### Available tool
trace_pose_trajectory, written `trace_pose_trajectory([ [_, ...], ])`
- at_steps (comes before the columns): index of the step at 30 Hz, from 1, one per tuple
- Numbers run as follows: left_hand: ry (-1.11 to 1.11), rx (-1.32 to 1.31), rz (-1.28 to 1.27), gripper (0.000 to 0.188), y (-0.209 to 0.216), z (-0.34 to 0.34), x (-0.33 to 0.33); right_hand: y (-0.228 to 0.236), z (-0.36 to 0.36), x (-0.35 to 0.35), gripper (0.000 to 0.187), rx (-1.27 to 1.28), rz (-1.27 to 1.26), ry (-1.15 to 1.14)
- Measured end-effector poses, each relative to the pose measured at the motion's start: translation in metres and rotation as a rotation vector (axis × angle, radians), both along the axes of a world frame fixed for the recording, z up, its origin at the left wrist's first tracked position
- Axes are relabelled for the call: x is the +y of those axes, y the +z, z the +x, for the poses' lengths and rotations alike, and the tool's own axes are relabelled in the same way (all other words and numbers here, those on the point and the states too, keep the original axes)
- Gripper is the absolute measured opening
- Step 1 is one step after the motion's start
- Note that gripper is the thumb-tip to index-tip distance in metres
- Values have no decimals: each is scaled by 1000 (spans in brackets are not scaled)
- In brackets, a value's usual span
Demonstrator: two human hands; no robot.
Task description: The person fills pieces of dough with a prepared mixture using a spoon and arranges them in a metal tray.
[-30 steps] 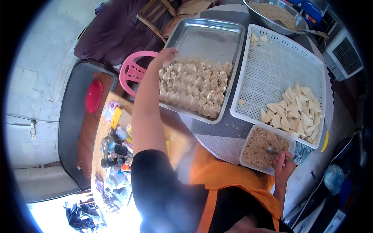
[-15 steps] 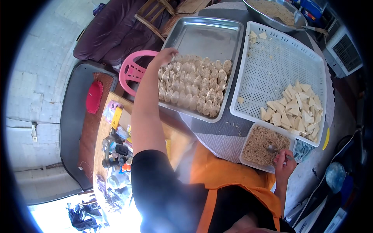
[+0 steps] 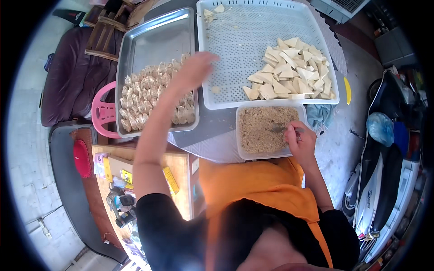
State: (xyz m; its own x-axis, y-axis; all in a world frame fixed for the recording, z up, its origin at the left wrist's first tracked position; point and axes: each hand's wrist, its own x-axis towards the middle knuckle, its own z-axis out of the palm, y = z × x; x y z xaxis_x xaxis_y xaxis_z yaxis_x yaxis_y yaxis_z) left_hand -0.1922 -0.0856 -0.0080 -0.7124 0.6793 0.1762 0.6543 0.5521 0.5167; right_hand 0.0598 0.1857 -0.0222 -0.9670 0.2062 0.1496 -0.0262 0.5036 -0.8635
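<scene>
Grey tablecloth point(image 3: 211, 125), purple sofa point(image 3: 68, 81) leftward; spoon point(image 3: 278, 128) clamped in right hand point(image 3: 301, 140), left hand point(image 3: 195, 71) unclear.

A tabletop point(image 3: 214, 124) with a grey covering, paler along its near edge, carries a metal tray point(image 3: 158, 38) at left and a white perforated basket point(image 3: 253, 38) just beside it at right. A whitish rectangular tub point(image 3: 238, 128) sits close against the basket's near side.
</scene>
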Motion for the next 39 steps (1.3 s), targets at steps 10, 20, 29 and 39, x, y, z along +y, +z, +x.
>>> trace_pose_trajectory([
  [10,29,123,55,19,-13,50,127,-4,2,0,5,54,-12,-6],
  [20,-49,69,-244,25,-8,72,132,1,1,1,6,105,-42,5],
  [29,319,-251,164,25,-17,31,76,-3,1,1,5,116,-38,9],
  [39,162,-178,-255,25,-3,71,105,-3,1,1,5,112,-54,6],
])
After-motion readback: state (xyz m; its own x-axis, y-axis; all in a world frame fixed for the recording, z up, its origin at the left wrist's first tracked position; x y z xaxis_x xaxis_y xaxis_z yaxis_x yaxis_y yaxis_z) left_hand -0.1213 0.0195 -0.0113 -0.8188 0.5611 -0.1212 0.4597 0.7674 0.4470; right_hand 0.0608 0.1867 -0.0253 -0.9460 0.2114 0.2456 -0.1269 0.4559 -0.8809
